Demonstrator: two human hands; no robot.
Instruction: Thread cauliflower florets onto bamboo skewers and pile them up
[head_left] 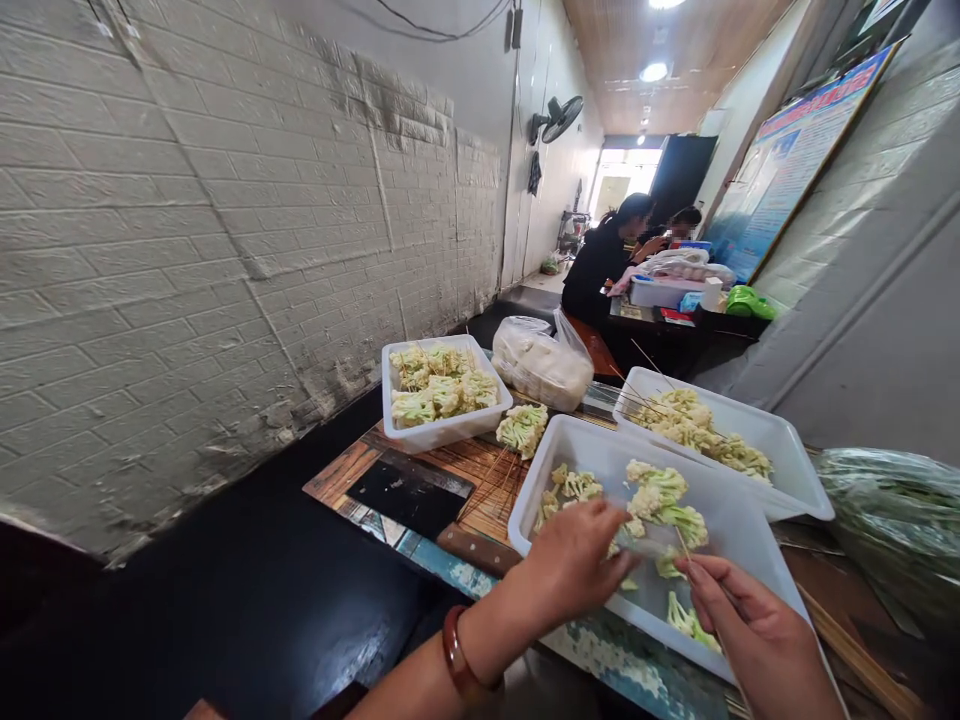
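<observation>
Pinched: left hand (577, 560) fingertips closed on pale green-white cauliflower floret (635, 527); right hand (750, 620) thumb and forefinger nipping thin bamboo skewer (683, 546); white rectangular plastic tray (742, 535) directly beneath both.

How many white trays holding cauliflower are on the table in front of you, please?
3: the back-left tray, the right-rear tray, and the nearest tray beneath the left hand and the right hand, which holds a skewer. None seems hidden.

Before you sat a tray (534, 482) of florets (660, 495); a second tray (442, 432) stood behind left, a third tray (784, 440) behind right, a bag (540, 365) between them, a cleaver (409, 495) at left on the table (349, 478).
</observation>
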